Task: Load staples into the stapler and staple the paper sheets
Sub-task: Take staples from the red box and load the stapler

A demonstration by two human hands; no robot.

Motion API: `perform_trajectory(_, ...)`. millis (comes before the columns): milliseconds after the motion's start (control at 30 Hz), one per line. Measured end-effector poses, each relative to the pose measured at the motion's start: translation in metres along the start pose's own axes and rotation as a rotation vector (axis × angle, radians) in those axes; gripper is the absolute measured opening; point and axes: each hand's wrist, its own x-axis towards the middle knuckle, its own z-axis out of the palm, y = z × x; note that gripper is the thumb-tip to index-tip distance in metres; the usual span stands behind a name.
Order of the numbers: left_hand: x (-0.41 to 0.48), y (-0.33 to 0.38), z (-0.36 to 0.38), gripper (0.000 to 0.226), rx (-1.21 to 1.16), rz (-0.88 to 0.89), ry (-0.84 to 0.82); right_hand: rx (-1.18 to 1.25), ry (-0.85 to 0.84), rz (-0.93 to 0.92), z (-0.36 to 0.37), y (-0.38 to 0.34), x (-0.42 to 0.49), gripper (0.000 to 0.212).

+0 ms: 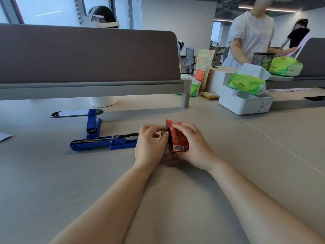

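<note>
A blue stapler (102, 142) lies flat on the desk, hinged wide apart so its metal staple channel shows. A second blue stapler (93, 123) sits behind it, closed. My right hand (192, 143) grips a small red staple box (178, 140) with its top flap up. My left hand (151, 143) pinches at the box's side opening with thumb and forefinger, where a thin grey strip shows. A corner of white paper (5, 137) lies at the far left edge.
A grey desk divider (88, 55) runs across the back. A white box (246, 103) with green tissue packs on it stands at the right, by a black mesh pen cup (263, 60). A person in white stands behind the right desk.
</note>
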Motion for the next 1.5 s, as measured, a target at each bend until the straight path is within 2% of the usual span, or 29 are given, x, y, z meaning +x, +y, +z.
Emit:
perform_trajectory(133, 0.002, 0.000, -0.002, 0.020, -0.027, -0.011, 0.015, -0.064, -0.016, -0.012, 0.000, -0.002, -0.001, 0.092)
perform_trajectory(333, 0.002, 0.001, 0.000, 0.017, -0.029, -0.078, -0.016, -0.137, -0.031, -0.026, -0.001, -0.001, -0.002, 0.087)
perform_trajectory(500, 0.004, 0.006, 0.000, 0.007, -0.066, -0.243, -0.067, -0.221, -0.028, -0.046, -0.001, -0.001, -0.001, 0.083)
perform_trajectory(733, 0.007, 0.016, -0.006, 0.014, -0.294, -0.478, -0.153, -0.306, 0.013, -0.100, -0.002, -0.005, 0.000, 0.084)
perform_trajectory(833, 0.007, 0.020, -0.008, 0.014, -0.352, -0.500, -0.150, -0.326, 0.011, -0.115, -0.001, -0.006, 0.001, 0.084)
perform_trajectory(967, 0.006, 0.020, -0.007, 0.010, -0.340, -0.504, -0.122, -0.334, 0.001, -0.116, -0.001, -0.006, 0.001, 0.084)
perform_trajectory(1167, 0.006, 0.022, -0.009, 0.015, -0.324, -0.523, -0.138, -0.351, -0.008, -0.119, -0.001, -0.006, 0.001, 0.085)
perform_trajectory(1500, 0.007, 0.024, -0.011, 0.018, -0.358, -0.572, -0.128, -0.234, -0.015, -0.068, -0.001, -0.004, -0.001, 0.086)
